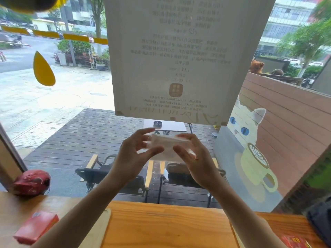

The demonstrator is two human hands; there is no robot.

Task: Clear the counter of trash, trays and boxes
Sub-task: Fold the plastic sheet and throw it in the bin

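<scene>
While both arms are reaching out above the wooden surface (170, 222), the left hand (133, 156) and the right hand (194, 158) are holding a white folded napkin (169, 143) between them, raised in the air in front of the window. The left hand's fingers (143, 133) are curling over the napkin's top left edge, with the thumb coming in from below, so the grip is narrow and pinching. The right hand's fingers (186, 138) are wrapping over the napkin's right end, the thumb pressing its lower side. The napkin is sitting well above the surface, touching nothing but the two hands.

On the surface, a red box (35, 227) is lying at the left, near the left forearm; whether anything is in it cannot be told. A pale wooden tray (100, 228) is lying just beside the box, partly under the left arm. A red helmet (31, 182) is resting at the far left corner by the glass. At the right edge a dark bag (320, 217) is sitting, and a red packet (295, 241) is lying near the bottom right corner. A large white poster (179, 51) is hanging on the window above the hands.
</scene>
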